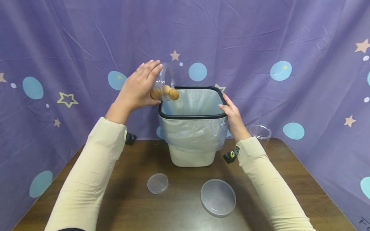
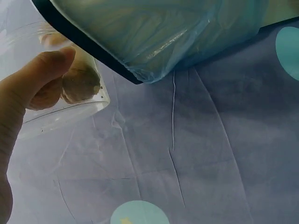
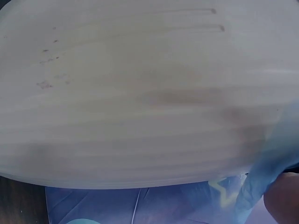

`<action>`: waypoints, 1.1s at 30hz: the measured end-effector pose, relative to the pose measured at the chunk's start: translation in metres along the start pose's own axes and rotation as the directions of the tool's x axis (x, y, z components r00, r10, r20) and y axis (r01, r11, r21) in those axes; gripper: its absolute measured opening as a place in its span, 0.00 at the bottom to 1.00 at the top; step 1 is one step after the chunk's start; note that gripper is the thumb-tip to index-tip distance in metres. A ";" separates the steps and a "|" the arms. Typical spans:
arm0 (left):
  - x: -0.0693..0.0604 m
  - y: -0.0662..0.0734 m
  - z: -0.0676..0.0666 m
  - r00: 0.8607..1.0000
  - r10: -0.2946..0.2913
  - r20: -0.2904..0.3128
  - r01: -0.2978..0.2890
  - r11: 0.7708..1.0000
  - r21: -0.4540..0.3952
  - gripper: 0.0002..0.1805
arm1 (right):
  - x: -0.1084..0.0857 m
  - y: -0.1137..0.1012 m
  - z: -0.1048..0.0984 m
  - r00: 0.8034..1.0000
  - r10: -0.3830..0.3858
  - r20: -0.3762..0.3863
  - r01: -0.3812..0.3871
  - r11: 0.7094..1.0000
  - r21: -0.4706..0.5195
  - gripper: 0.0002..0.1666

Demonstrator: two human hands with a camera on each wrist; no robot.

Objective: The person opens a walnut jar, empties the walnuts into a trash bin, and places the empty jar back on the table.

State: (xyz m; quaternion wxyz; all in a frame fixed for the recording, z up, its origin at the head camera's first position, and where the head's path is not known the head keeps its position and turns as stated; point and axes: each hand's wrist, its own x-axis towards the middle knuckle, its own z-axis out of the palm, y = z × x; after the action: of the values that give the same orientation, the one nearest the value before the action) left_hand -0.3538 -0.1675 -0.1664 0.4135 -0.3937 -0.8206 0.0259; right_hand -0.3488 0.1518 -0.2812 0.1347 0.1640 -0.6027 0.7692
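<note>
My left hand (image 1: 141, 85) grips a clear plastic jar (image 1: 164, 75) tipped on its side, its mouth turned to the right over the left rim of a trash bin. Round brown balls (image 1: 173, 94), too blurred to name surely, lie along the jar's lower side, one at the mouth. In the left wrist view, the thumb (image 2: 51, 65) presses the jar wall (image 2: 65, 112) near the balls. The white trash bin (image 1: 192, 158) has a black rim and a clear plastic liner (image 1: 193, 131). My right hand (image 1: 233, 117) holds the rim's right side. The right wrist view shows mostly the bin's wall (image 3: 140, 93).
Two round translucent lids lie on the brown table (image 1: 130, 205): a small lid (image 1: 157, 183) and a larger lid (image 1: 218, 198). Another clear container (image 1: 260, 131) stands behind my right wrist. A purple patterned curtain (image 1: 240, 38) hangs behind the table.
</note>
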 end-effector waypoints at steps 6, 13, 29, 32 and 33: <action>-0.003 -0.001 0.002 0.999 -0.032 0.021 0.033 0.999 -0.032 0.64 | -0.001 0.001 0.000 1.000 0.001 -0.003 -0.001 1.000 -0.020 0.40; -0.007 -0.004 0.005 0.998 -0.061 0.022 0.062 0.996 -0.068 0.64 | -0.001 0.001 0.000 1.000 0.005 -0.015 -0.005 1.000 -0.015 0.39; -0.007 -0.006 0.004 0.999 0.009 -0.033 -0.013 0.995 -0.098 0.63 | -0.002 0.001 0.001 1.000 0.010 -0.017 -0.010 1.000 -0.003 0.40; -0.006 -0.006 0.004 1.000 0.010 -0.027 -0.013 0.996 -0.092 0.63 | -0.002 0.000 0.001 1.000 0.004 -0.017 -0.004 1.000 0.002 0.40; -0.006 -0.007 0.004 1.000 0.012 -0.027 -0.015 0.996 -0.089 0.63 | -0.002 0.000 0.001 1.000 0.003 -0.015 -0.003 1.000 0.005 0.40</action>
State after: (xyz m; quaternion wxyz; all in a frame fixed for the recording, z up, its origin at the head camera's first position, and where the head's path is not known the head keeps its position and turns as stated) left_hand -0.3587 -0.1746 -0.1704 0.4060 -0.4177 -0.8127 -0.0132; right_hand -0.3469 0.1512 -0.2819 0.1378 0.1574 -0.6002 0.7720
